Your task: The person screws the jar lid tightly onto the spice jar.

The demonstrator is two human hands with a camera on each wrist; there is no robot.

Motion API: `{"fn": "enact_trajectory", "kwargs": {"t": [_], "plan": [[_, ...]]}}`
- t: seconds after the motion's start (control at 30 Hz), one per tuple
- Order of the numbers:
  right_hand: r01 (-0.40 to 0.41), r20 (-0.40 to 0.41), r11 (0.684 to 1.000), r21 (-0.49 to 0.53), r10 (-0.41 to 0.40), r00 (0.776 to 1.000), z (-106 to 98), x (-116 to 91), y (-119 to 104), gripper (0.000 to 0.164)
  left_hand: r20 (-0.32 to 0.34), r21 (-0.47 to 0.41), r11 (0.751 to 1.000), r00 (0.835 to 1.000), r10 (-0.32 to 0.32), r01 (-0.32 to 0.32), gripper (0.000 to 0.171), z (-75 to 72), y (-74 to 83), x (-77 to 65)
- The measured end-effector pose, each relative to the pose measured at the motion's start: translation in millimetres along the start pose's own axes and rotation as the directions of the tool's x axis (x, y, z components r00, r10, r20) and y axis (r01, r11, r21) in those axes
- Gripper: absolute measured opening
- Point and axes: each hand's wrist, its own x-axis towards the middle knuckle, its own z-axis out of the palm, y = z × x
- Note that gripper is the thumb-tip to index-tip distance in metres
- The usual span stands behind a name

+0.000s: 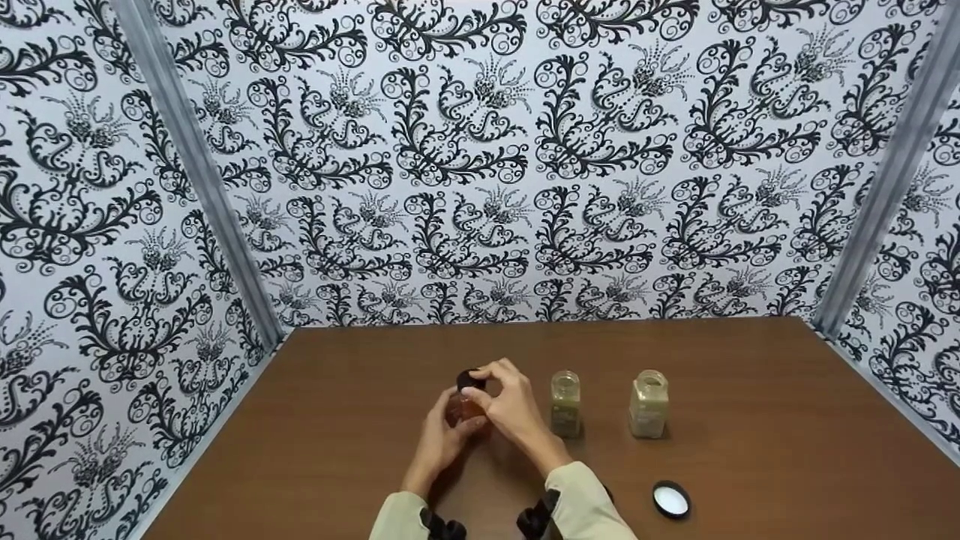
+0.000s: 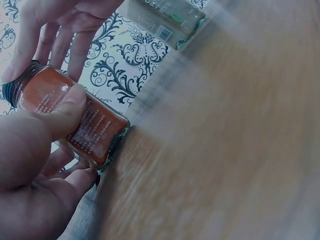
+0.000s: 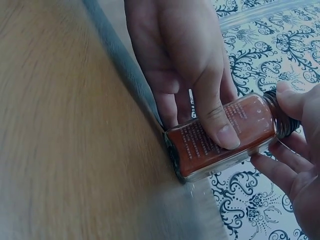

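My left hand [image 1: 439,444] grips a square glass spice jar [image 2: 102,127] of orange-red powder, its thumb lying across the printed label. The jar stands upright, its base at the wooden table [image 1: 360,420]. At the top, my right hand [image 1: 516,405] pinches the jar's black lid [image 1: 468,381] between thumb and fingers. The lid sits on the jar's neck; the right wrist view shows the right thumb [image 3: 292,100] against its ridged side. Whether the lid is tight cannot be seen.
To the right stand two lidless glass jars, one with green contents [image 1: 566,412] and one with paler contents [image 1: 649,411]. A loose black lid [image 1: 671,500] lies nearer, white inside up. Something dark shows partly behind my right sleeve [image 1: 589,499]. Patterned walls [image 1: 480,165] enclose the table.
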Motion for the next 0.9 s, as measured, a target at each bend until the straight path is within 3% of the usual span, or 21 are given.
{"fn": "enact_trajectory", "kwargs": {"t": [0.2,0.43,0.63,0.9], "plan": [[-0.092,0.036,0.996,0.015,0.092,0.995,-2.0,-0.3,-2.0,0.032,0.000,-0.011,1.000,1.000,-0.008,0.008,0.057,0.2,0.0,-0.4],[-0.203,0.139,0.979,-0.015,0.203,0.969,-7.2,-0.6,-2.4,0.054,-0.013,-0.003,0.999,0.999,-0.033,0.033,0.058,0.9,-2.4,-0.3],[-0.280,0.167,0.960,-0.023,0.280,0.945,-6.4,-1.4,-2.2,0.048,-0.019,-0.011,0.999,0.999,-0.032,0.032,0.057,2.3,-2.7,0.7],[-0.309,0.143,0.947,0.089,0.295,0.945,-3.5,0.1,-1.4,0.038,-0.011,-0.022,0.998,0.998,-0.056,0.056,0.061,0.6,1.4,-0.1]]}}
